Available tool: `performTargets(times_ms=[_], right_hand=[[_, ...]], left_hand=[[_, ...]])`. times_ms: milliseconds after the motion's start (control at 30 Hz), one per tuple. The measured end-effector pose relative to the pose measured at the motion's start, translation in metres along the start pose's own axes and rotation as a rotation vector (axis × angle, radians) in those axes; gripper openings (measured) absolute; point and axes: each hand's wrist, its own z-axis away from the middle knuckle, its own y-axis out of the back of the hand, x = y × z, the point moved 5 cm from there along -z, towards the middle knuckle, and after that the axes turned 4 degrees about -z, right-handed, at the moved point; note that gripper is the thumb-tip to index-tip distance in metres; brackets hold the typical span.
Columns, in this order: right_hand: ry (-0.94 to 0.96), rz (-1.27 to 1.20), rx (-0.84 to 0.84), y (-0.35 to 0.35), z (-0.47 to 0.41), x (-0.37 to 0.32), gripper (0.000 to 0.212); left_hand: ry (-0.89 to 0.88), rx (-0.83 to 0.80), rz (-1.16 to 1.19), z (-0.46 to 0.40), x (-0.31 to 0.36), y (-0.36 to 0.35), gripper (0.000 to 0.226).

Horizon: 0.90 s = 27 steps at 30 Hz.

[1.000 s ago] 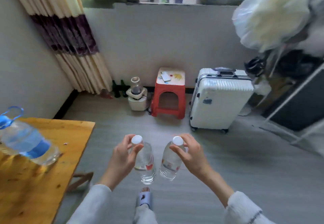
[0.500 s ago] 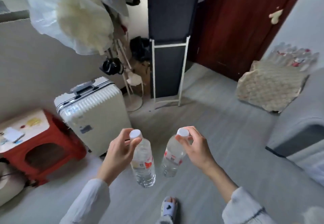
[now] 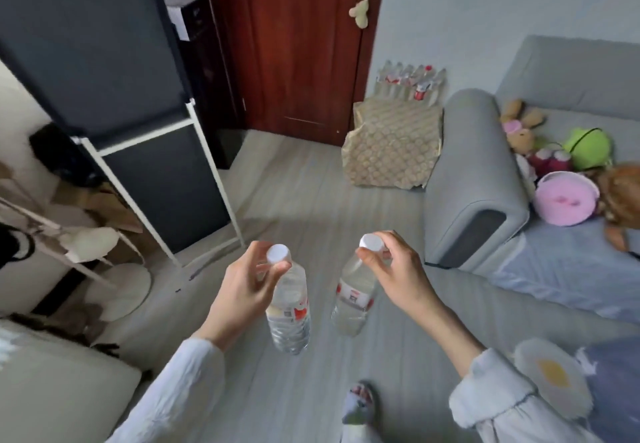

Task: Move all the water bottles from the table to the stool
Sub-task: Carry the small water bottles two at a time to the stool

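Bottles in both hands, out over the grey plank floor (image 3: 311,183); the left hand (image 3: 239,290) has its grip pinched round the neck of the left water bottle (image 3: 289,311), thumb and fingertips pressed just under the white cap (image 3: 277,254); that bottle hangs nearly upright, clear with a red-and-white label; the right hand (image 3: 398,276) pinches the right water bottle (image 3: 355,295) the same way, fingers curled round its white cap (image 3: 371,242); this one tilts, base swung in toward the left bottle, the two near each other but apart; neither touches the floor; pale sleeves run back to the bottom edge, and a slippered foot (image 3: 358,404) shows below the bottles; ahead stands a dark red door (image 3: 304,44); to the right a grey sofa (image 3: 474,183) with plush toys (image 3: 554,151) heaped on it; to the left a dark panel in a white frame (image 3: 145,165); a patterned paper bag (image 3: 391,144) leans by the sofa arm.
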Motion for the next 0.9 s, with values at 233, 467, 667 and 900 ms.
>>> performTargets(times_ms=[233, 467, 667, 900], right_hand=[[-0.004, -0.005, 0.055, 0.050, -0.156, 0.055, 0.026], [0.017, -0.026, 0.069, 0.099, -0.322, 0.090, 0.026], [-0.029, -0.008, 0.044, 0.110, -0.421, 0.126, 0.026], [-0.054, 0.037, 0.077, 0.101, -0.578, 0.174, 0.024]], left_hand=[[-0.030, -0.005, 0.006, -0.169, 0.018, -0.069, 0.041], [-0.040, -0.030, 0.030, -0.345, 0.050, -0.114, 0.047], [-0.019, -0.047, 0.077, -0.457, 0.048, -0.145, 0.042], [-0.060, -0.146, 0.058, -0.628, 0.019, -0.184, 0.044]])
